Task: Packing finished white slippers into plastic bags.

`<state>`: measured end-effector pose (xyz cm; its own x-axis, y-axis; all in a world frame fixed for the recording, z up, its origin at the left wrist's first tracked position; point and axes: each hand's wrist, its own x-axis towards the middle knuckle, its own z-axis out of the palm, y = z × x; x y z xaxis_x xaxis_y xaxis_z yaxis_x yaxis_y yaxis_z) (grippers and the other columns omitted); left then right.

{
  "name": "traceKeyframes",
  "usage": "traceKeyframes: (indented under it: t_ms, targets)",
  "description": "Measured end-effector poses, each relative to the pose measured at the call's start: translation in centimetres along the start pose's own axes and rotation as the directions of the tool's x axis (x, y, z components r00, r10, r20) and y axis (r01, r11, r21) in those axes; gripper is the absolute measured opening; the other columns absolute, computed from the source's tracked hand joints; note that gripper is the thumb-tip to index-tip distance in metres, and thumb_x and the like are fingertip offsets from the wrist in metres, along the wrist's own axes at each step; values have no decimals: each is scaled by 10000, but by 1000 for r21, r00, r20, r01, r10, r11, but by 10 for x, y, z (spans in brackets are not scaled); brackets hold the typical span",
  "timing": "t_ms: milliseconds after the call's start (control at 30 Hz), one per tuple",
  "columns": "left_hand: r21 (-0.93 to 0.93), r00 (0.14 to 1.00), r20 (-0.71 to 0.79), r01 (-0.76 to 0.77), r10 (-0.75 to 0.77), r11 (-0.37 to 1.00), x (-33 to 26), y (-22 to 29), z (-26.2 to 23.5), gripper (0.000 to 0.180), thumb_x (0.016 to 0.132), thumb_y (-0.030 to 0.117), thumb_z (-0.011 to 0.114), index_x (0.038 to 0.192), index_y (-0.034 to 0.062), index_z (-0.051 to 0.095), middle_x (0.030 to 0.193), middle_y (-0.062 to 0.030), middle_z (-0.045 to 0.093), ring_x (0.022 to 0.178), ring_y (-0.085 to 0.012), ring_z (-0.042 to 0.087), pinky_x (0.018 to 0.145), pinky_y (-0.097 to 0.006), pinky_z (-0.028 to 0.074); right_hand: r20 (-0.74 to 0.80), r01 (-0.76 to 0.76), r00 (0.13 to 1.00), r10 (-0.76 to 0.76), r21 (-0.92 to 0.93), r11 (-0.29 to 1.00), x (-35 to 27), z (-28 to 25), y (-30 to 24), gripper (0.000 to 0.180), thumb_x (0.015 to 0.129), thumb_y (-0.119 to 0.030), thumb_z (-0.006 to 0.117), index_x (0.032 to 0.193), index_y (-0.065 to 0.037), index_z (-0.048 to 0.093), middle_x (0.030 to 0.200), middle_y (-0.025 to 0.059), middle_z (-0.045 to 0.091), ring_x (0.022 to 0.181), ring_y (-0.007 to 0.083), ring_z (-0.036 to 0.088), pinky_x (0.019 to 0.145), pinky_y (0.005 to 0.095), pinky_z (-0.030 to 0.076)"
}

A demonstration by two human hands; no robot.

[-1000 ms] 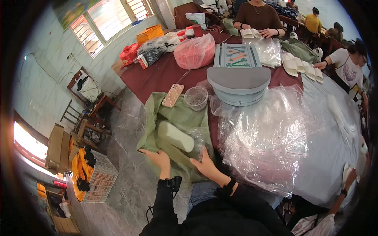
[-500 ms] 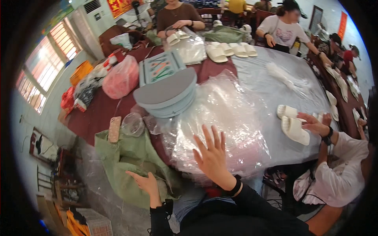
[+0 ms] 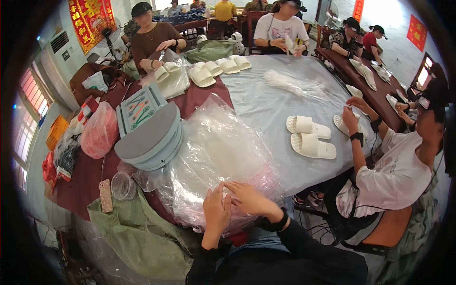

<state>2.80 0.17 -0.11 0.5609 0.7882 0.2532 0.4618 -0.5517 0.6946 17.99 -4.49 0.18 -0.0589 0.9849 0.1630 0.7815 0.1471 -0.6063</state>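
A thick stack of clear plastic bags (image 3: pixel 218 147) with pinkish lower edges lies on the table in front of me. My left hand (image 3: pixel 217 212) rests at its near part, fingers stretched upward. From the right, my right hand (image 3: pixel 254 199) reaches across the bags, its extended fingertips meeting those of the left. Neither hand visibly lifts a bag. A pair of off-white slippers (image 3: pixel 313 145) sits to the right of the stack, beyond my hands.
Left of the bags stands a grey-blue half-round stack (image 3: pixel 149 137). A phone (image 3: pixel 105 195), a clear round tub (image 3: pixel 123 185) and green sacking (image 3: pixel 142 237) are near left. A co-worker's hands (image 3: pixel 352 118) handle a slipper on the right. More slippers (image 3: pixel 202 76) line the far side.
My hands have come together over the near part of the bags, the left moving in from the sacking. The view has swung right. The far co-worker in white now holds a slipper.
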Motion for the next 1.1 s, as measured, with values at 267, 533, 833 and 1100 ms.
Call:
traceKeyframes:
  t_ms: [267, 533, 833, 1100]
  targets:
    - [339, 1000, 14, -21, 17, 941, -20, -6, 21, 360, 909, 301, 502, 1247, 198, 575, 1353, -167, 417, 1270, -429, 313, 1050, -539, 213, -868, -250, 281, 410, 346, 904, -13, -109, 123, 451, 855, -170, 619, 1239, 27, 485, 1117, 163, 602, 975, 257, 592, 855, 352, 457]
    - [349, 999, -29, -15, 27, 937, -23, -14, 31, 376, 901, 295, 515, 1263, 210, 566, 1362, -168, 412, 1295, -414, 290, 1067, -517, 198, -718, -612, 218, 661, 427, 666, -34, -120, 234, 823, 785, -224, 673, 1413, -13, 185, 1051, 254, 604, 984, 424, 573, 902, 428, 425]
    - [338, 1000, -18, -16, 23, 941, -25, -13, 31, 369, 897, 296, 517, 1254, 228, 575, 1366, -165, 418, 1312, -401, 283, 1074, -505, 198, -389, -181, 403, 828, 853, 489, -8, -126, 212, 943, 729, 8, 667, 1453, -82, 69, 951, 153, 621, 872, 216, 614, 680, 341, 515]
    - [355, 998, -59, -13, 37, 935, -23, -11, 36, 354, 895, 272, 525, 1236, 197, 584, 1350, -162, 426, 1297, -405, 305, 1068, -511, 220, -176, -369, 521, 835, 836, 407, -14, -140, 221, 662, 785, -48, 609, 1372, -99, 309, 948, 107, 599, 765, 182, 615, 618, 325, 517]
